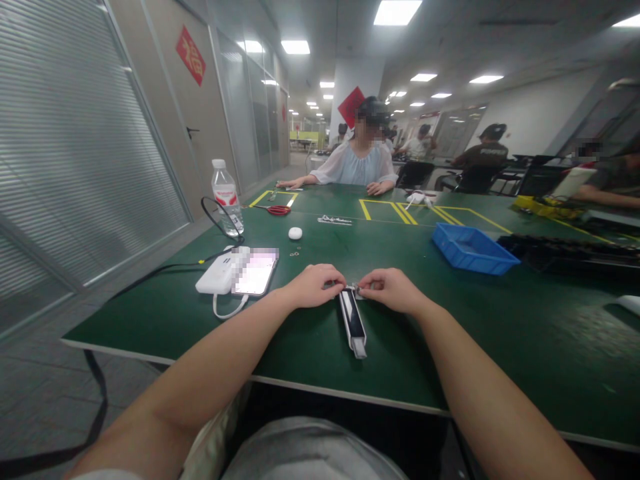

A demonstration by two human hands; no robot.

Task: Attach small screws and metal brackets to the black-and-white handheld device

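A narrow black strip in a silver frame (pixel 353 321) lies on the green table (pixel 150 320), pointing towards me. My left hand (pixel 313 285) and my right hand (pixel 391 289) meet at its far end, both with fingers pinched. Between the fingertips sits a tiny metal part (pixel 351 288), too small to name.
A phone (pixel 255 272) and a white power bank (pixel 216 276) with a cable lie to the left. Behind them stand a water bottle (pixel 227 197), a white round object (pixel 295 233) and red scissors (pixel 278 210). A blue tray (pixel 473 249) sits at the right. A person (pixel 360 163) sits across the table.
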